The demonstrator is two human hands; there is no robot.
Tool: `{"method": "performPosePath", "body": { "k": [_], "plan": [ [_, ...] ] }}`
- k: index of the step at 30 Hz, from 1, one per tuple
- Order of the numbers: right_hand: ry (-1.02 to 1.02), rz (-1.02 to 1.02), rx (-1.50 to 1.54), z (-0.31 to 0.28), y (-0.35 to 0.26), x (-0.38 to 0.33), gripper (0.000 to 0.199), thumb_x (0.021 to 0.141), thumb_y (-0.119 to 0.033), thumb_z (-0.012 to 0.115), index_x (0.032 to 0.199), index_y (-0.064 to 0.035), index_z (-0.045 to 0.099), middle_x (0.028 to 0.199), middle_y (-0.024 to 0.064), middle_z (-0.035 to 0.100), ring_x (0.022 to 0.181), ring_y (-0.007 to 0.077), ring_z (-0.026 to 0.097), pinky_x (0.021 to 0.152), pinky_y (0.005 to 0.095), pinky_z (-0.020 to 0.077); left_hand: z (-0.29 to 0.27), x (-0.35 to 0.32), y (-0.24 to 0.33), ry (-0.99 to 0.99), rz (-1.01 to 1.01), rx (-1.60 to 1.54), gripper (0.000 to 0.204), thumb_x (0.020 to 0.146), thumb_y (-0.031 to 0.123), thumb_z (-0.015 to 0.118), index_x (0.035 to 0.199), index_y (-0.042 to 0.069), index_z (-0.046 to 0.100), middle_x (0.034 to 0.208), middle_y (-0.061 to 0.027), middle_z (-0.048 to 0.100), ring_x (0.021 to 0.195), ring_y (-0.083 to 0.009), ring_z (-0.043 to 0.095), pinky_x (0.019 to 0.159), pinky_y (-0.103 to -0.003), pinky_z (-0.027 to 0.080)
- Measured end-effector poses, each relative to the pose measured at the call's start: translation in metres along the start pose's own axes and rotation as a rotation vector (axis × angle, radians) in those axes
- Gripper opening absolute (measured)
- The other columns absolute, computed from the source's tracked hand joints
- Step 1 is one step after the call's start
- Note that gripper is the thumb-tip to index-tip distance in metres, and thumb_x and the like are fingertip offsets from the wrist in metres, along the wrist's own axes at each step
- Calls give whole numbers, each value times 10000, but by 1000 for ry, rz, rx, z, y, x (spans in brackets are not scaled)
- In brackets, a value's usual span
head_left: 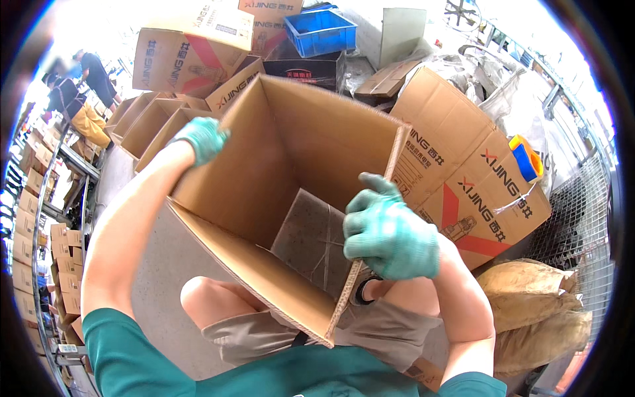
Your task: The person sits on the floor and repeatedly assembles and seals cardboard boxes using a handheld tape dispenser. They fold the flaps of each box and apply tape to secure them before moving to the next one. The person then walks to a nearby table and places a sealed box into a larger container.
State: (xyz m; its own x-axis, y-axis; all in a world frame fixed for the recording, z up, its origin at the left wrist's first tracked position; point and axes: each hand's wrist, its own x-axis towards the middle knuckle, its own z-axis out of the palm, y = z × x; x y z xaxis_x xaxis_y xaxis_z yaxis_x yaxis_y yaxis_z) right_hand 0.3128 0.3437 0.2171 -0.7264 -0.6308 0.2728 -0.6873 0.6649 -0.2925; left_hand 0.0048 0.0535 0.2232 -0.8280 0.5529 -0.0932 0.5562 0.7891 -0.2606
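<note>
Cardboard box [331, 135], left grip [201, 139] curled over one side, right grip [391, 233] clamped opposite

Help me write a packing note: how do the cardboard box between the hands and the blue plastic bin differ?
The cardboard box is brown and deep; the plastic bin is blue and shallow. The cardboard box is between the left hand and right hand; the plastic bin is beyond, untouched. Both have an open side in view.
</note>
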Motion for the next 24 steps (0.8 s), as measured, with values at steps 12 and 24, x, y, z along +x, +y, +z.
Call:
{"method": "performPosePath", "body": {
  "k": [12,24],
  "plan": [
    [648,538,19,169,117,74,552,777,-65,663,1327,-103,630,1463,226,515,1330,452,499,1136,473,442,5,-28,49,-287,-18,-92,568,1079,286,456,1545,-18,345,1141,-252,699,1090,-384,676,1109,-490,415],
    [347,579,-208,146,132,12,733,872,-314,706,1557,-221,465,1612,129,405,1524,450,289,1263,613,198,-9,-47,152,-746,198,-193,979,942,690,518,1661,150,132,1575,-311,370,1392,-447,489,1172,-565,377]
  ]
}}
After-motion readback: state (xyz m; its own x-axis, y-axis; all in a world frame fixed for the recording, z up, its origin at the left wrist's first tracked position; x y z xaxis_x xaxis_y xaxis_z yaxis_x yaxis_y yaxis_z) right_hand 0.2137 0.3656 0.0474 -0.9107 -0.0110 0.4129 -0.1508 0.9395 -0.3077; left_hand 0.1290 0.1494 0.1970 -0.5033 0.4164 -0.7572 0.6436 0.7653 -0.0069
